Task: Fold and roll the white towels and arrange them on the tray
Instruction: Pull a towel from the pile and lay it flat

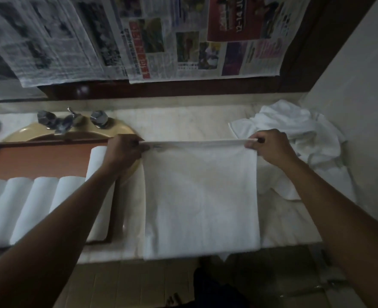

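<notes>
A white towel (200, 196) lies flat on the marble counter, its near edge hanging a little over the front. My left hand (123, 152) pinches its far left corner and my right hand (270, 147) pinches its far right corner, the far edge stretched taut between them. A brown tray (41, 156) sits to the left over the sink. Several rolled white towels (21, 207) lie side by side in its near half, and my left forearm crosses over the rightmost roll (96, 156).
A heap of loose white towels (299, 138) lies at the back right against the wall. A yellow sink (72, 132) with a chrome tap (70, 121) lies behind the tray. Newspaper sheets (139, 36) cover the mirror above. The counter's front edge (108, 256) drops to the floor.
</notes>
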{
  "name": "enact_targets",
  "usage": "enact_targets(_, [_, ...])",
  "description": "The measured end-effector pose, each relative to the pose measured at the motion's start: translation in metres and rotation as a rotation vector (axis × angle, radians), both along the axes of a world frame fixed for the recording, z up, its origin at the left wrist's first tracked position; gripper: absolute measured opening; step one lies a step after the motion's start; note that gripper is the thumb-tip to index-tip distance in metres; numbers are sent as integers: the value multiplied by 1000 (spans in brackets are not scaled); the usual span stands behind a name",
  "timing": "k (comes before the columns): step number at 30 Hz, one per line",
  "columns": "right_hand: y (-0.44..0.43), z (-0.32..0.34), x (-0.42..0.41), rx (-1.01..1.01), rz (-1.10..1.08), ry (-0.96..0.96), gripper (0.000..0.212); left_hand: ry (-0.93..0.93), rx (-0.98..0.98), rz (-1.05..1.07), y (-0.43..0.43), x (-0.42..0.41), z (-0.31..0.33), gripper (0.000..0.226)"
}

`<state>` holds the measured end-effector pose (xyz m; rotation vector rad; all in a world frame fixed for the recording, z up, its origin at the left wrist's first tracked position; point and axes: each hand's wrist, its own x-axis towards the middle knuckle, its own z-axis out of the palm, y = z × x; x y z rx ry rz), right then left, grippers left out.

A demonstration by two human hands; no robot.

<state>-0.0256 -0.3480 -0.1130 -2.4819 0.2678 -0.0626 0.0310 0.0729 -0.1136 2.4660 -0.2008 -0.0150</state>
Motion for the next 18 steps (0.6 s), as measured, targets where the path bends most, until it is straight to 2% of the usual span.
enact_targets(5, [-9,-2,82,-5,21,-49,21,-5,16,65,-13,79,-1,12])
enact_targets(13, [-16,-26,184,1,0,-31,14,24,-47,167,-37,174,-21,13])
enact_targets(16, [-18,-40,220,-24,-69,-2,34,61,-97,249,-41,209,-36,11])
enact_targets(18, [-18,-56,239,-7,-124,-3,38,74,-93,288,-42,229,-51,11])
